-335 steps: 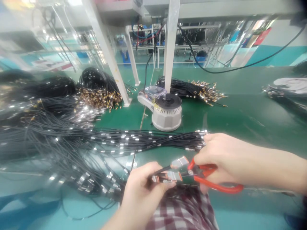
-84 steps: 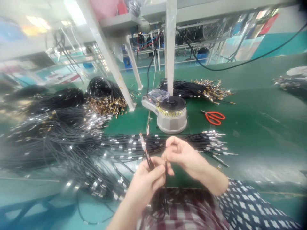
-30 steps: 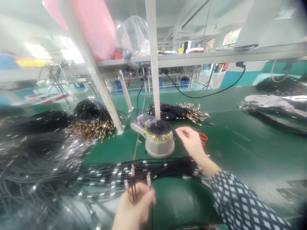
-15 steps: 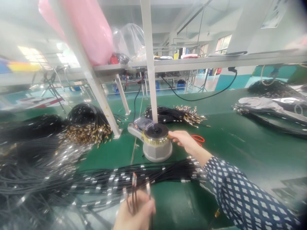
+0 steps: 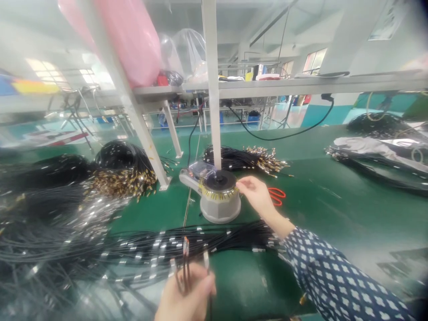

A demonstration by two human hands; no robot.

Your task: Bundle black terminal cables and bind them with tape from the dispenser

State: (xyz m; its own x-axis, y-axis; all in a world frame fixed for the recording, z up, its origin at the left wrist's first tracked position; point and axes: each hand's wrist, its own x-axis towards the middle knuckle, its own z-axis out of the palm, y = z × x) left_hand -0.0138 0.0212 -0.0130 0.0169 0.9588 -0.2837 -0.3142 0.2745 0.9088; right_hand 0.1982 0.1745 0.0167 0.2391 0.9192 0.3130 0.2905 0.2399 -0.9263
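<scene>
Black cables (image 5: 186,253), tips up, in left hand (image 5: 197,296), grip closed round them, near side of long bundle (image 5: 240,236). Right hand (image 5: 257,195) at dispenser's (image 5: 220,207) rim, fingers bent (cannot tell whether closed on anything). Red handles (image 5: 277,196) just beyond.

A pale shelf (image 5: 284,88) stands over the green tabletop (image 5: 327,191), bright windows (image 5: 45,70) behind.

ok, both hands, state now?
Left hand: closed, holding black cables.
Right hand: fingertips pinched together by the round machine; can't tell whether anything's between them.
</scene>
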